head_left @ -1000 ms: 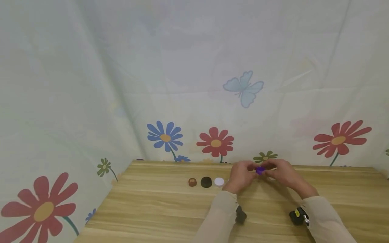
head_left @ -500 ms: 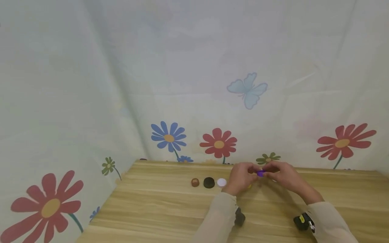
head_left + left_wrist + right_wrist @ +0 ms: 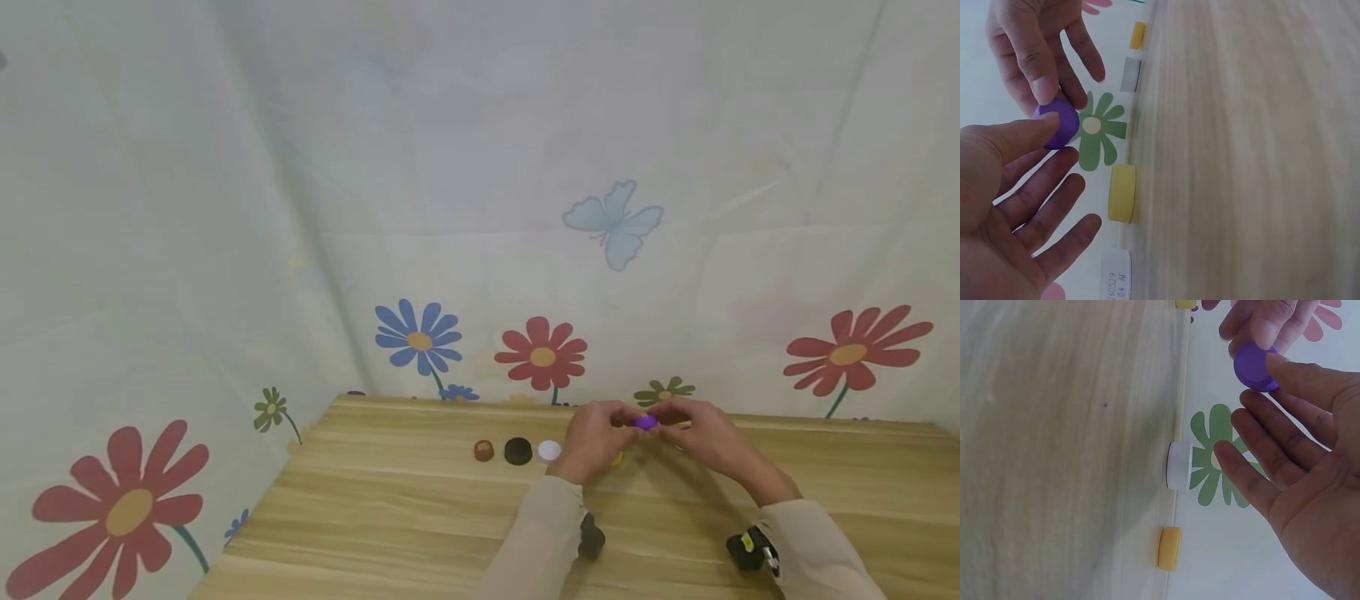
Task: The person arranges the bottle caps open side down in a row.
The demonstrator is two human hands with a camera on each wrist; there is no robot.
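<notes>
A small purple bottle cap is held up over the far part of the table, between both hands. My left hand pinches one side of it with thumb and forefinger, and its other fingers spread apart in the left wrist view. From the opposite side my right hand pinches the cap too, thumb on its face in the right wrist view. The purple cap shows a ridged edge there. Beneath the hands stand a yellow cap and a whitish cap.
A brown cap, a black cap and a white cap sit in a row left of my left hand. An orange-yellow cap stands to the right. A flower-printed cloth hangs behind the wooden table.
The purple cap is tilted differently between the fingertips and sits slightly higher than half a second ago. Both hands keep hold of it. The head view has shifted a little.
</notes>
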